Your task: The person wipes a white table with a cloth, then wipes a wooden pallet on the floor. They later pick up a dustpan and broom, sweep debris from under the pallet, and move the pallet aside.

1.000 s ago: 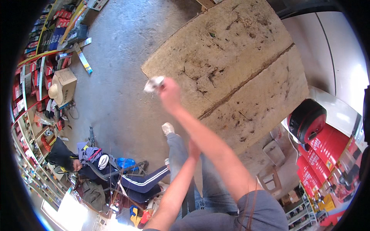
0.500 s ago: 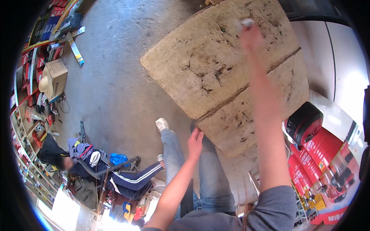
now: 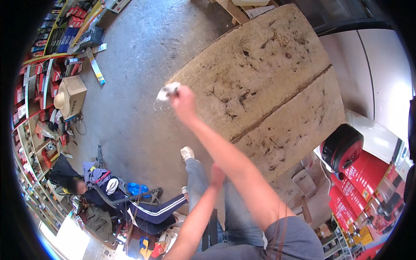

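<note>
Gripping a crumpled white cloth [image 3: 168,91], the right hand [image 3: 184,103] is holding it at the worn tabletop's [image 3: 208,73] left corner; the left hand [image 3: 217,176] is hanging just beside the right forearm [image 3: 236,162], its grip too blurred to tell.

Wears a dark-grey shirt [image 3: 229,254] with a short, loose sleeve [image 3: 299,237] ending above the elbow. Has on faded blue jeans [image 3: 238,214] and an off-white, low-cut shoe [image 3: 187,153]. Shows a narrow black strap [image 3: 213,229] at the front. Goes bare at left hand [image 3: 218,174] and right hand [image 3: 184,103].
</note>
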Tool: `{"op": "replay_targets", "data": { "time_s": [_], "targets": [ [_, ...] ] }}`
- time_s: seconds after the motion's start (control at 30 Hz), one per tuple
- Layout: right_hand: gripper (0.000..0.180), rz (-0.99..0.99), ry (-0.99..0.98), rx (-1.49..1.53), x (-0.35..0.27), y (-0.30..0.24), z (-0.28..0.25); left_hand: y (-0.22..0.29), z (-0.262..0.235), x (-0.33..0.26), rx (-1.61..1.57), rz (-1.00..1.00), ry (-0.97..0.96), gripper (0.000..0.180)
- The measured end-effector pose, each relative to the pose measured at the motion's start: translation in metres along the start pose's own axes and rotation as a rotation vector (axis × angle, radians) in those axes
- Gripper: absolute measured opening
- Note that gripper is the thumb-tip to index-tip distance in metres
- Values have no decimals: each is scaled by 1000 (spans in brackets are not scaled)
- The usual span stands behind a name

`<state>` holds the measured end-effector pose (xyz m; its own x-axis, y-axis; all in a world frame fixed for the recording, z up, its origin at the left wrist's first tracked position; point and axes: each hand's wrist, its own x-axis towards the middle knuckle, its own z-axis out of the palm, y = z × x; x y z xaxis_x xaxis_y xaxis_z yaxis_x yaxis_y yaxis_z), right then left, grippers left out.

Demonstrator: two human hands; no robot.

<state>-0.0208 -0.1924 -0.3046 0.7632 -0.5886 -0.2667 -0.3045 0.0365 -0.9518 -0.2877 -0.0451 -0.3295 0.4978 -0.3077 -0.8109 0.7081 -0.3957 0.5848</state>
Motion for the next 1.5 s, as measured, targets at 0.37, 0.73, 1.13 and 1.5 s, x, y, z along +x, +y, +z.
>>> {"op": "replay_targets", "data": {
  "time_s": [0.37, 0.73, 1.13, 1.5],
  "targets": [
    [24, 96, 449, -786, 189, 22, -272, 41, 14, -7, 187, -75, 148, 36],
    [5, -403, 231, -645, 39, 39, 38, 1, -10, -6, -177, -15, -120, 34],
    [13, 4, 17, 232, -35, -2, -3, 10, -21, -14, -96, -107, -115, 36],
    [28, 457, 80, 213, -139, 102, -386, 47, -44, -20, 217, -145, -8, 38]
  ]
}}
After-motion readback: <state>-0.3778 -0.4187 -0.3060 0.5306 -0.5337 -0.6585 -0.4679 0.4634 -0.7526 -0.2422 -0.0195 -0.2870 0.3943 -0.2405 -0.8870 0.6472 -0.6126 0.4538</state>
